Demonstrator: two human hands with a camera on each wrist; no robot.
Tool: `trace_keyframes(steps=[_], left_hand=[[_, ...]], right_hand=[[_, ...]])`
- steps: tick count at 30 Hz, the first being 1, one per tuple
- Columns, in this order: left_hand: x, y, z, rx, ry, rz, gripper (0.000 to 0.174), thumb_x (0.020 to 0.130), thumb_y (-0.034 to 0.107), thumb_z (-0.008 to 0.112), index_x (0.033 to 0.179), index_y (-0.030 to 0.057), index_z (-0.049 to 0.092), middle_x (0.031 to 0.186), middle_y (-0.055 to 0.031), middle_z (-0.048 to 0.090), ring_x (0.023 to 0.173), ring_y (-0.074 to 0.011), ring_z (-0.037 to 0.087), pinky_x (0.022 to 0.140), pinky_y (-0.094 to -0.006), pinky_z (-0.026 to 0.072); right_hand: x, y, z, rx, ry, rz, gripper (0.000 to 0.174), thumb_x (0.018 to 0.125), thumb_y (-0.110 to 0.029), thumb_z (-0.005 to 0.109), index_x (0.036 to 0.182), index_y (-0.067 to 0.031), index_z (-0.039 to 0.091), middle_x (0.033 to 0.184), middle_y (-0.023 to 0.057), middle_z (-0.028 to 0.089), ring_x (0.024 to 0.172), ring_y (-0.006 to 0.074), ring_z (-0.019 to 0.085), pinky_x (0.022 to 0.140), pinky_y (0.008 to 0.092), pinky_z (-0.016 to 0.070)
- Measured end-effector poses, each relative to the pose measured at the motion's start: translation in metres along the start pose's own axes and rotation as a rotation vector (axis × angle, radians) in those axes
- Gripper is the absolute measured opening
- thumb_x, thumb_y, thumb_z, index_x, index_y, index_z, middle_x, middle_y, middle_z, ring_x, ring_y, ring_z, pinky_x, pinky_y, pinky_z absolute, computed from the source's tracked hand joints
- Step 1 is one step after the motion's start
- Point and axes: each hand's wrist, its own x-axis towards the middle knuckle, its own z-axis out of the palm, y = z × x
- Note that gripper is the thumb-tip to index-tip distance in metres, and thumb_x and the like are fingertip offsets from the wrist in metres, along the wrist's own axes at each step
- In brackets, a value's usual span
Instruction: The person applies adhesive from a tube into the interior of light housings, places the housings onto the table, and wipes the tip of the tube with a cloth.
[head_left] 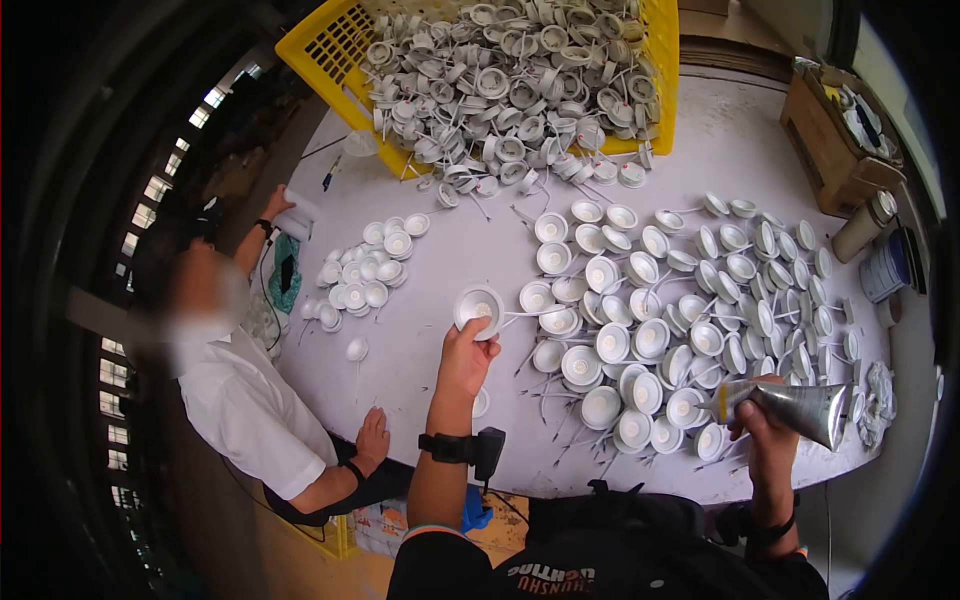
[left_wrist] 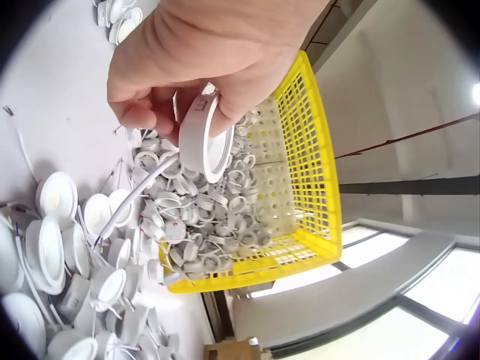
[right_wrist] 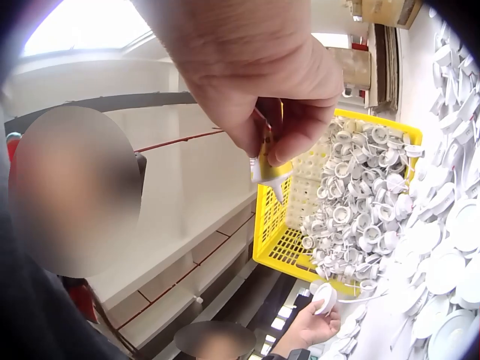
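My left hand (head_left: 468, 362) pinches a round white lamp (head_left: 479, 311) by its rim above the table, its cable trailing to the right. In the left wrist view the lamp (left_wrist: 196, 139) is seen side-on between thumb and fingers (left_wrist: 142, 112). On the right, my right hand (head_left: 768, 440) grips a silver tube (head_left: 808, 408) with a yellow collar, its nozzle pointing left over the white lamps (head_left: 652, 338). The right wrist view shows the tube's tip (right_wrist: 274, 177) below the curled fingers of that hand (right_wrist: 259, 90).
A yellow crate (head_left: 668, 80) full of white rings stands at the back. Another person (head_left: 255, 400) sits at the left beside a smaller group of lamps (head_left: 368, 268), one hand on the table (head_left: 430, 240). A cardboard box (head_left: 825, 140), a canister (head_left: 864, 228) and a tub (head_left: 886, 270) line the right side.
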Motion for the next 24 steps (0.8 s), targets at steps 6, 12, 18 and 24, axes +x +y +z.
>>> trace_keyframes(steps=[6, 12, 18, 24], left_hand=[[-0.105, -0.052, 0.022, -0.234, -0.177, -0.233, 0.028, 0.073, 0.005, 0.049, 0.101, 0.0014, 0.045, 0.085, -0.0071, 0.052, 0.072, -0.0177, 0.055, 0.062, -0.0248, 0.0485], [-0.154, -0.077, 0.065, -0.568, -0.407, -0.425, 0.045, 0.077, 0.014, 0.043, 0.120, 0.0045, 0.031, 0.107, -0.0211, 0.046, 0.093, -0.0275, 0.052, 0.074, -0.0298, 0.0470], [-0.164, -0.071, 0.091, -0.564, -0.652, -0.451, 0.058, 0.084, 0.048, 0.021, 0.125, 0.0076, 0.024, 0.116, -0.0249, 0.037, 0.104, -0.0317, 0.043, 0.082, -0.0382, 0.0389], [-0.175, -0.068, 0.101, -0.589, -0.692, -0.471, 0.051, 0.085, 0.038, 0.031, 0.125, 0.0078, 0.023, 0.121, -0.0139, 0.034, 0.110, -0.0250, 0.038, 0.086, -0.0369, 0.0362]], right_hand=[[-0.024, -0.011, -0.002, -0.033, -0.007, -0.044, 0.026, 0.070, -0.012, 0.060, 0.086, 0.0023, 0.046, 0.074, 0.0073, 0.046, 0.053, 0.0115, 0.049, 0.044, 0.0204, 0.0412], [-0.042, -0.027, -0.004, -0.066, -0.087, -0.173, 0.022, 0.072, -0.010, 0.059, 0.086, 0.0017, 0.048, 0.078, 0.0085, 0.048, 0.056, 0.0112, 0.051, 0.045, 0.0196, 0.0430], [-0.039, -0.050, -0.003, -0.359, -0.245, -0.332, 0.022, 0.069, -0.019, 0.063, 0.080, -0.0020, 0.054, 0.072, 0.0064, 0.054, 0.059, 0.0157, 0.051, 0.057, 0.0280, 0.0413], [-0.032, -0.065, 0.014, -0.721, -0.326, -0.521, 0.019, 0.063, -0.013, 0.065, 0.078, -0.0060, 0.056, 0.072, 0.0038, 0.056, 0.065, 0.0171, 0.052, 0.062, 0.0288, 0.0412]])
